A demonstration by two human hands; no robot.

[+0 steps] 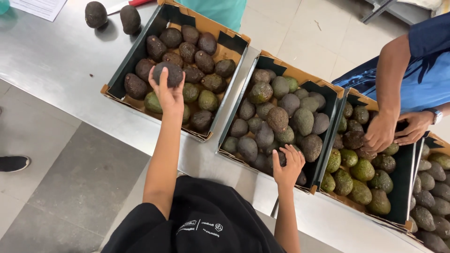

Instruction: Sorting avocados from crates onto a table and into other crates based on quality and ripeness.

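Note:
My left hand point(168, 93) holds a dark avocado point(168, 73) above the left cardboard box point(123, 65), which is filled with several dark and green avocados. My right hand point(288, 167) reaches into the near edge of the middle box point(328, 89). Its fingers are curled around a dark avocado point(280, 158) among several others. My black shirt point(206, 220) fills the bottom of the view.
The boxes stand on a steel table point(51, 61). A third box point(405, 187) and a fourth box point(433, 187) of avocados lie to the right. A co-worker in blue has both hands point(396, 131) in the third box. Two loose avocados point(112, 16) lie at the back left.

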